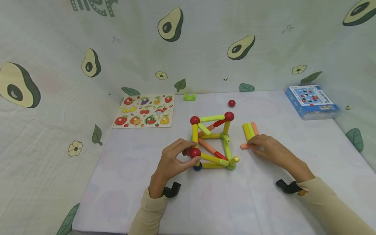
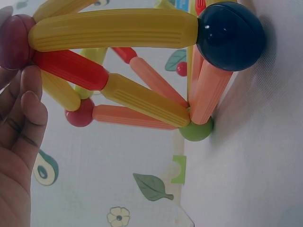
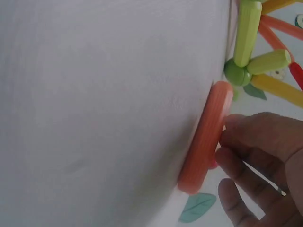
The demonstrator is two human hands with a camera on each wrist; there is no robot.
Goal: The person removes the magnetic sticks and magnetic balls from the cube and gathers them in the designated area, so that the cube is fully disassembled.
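Observation:
A frame of magnetic rods and balls (image 1: 211,157) stands on the table, with yellow, lime, orange and red rods. My left hand (image 1: 176,158) holds the red ball (image 1: 195,152) at its near upper left corner, thumb and fingers on either side. Below that ball sits a dark blue ball (image 2: 232,37), joined to it by a yellow rod (image 2: 116,29). To the right of the frame, my right hand (image 1: 268,150) pinches an orange rod (image 3: 207,137) low at the table with its fingertips. Just beyond those fingers lie a yellow rod (image 1: 246,131), a lime rod and another orange rod.
One loose red ball (image 1: 231,103) lies behind the frame. A fruit picture board (image 1: 143,111) is at the back left, near a small green piece (image 1: 189,97). At the back right rests a blue box (image 1: 312,101). An avocado-print cloth hangs behind.

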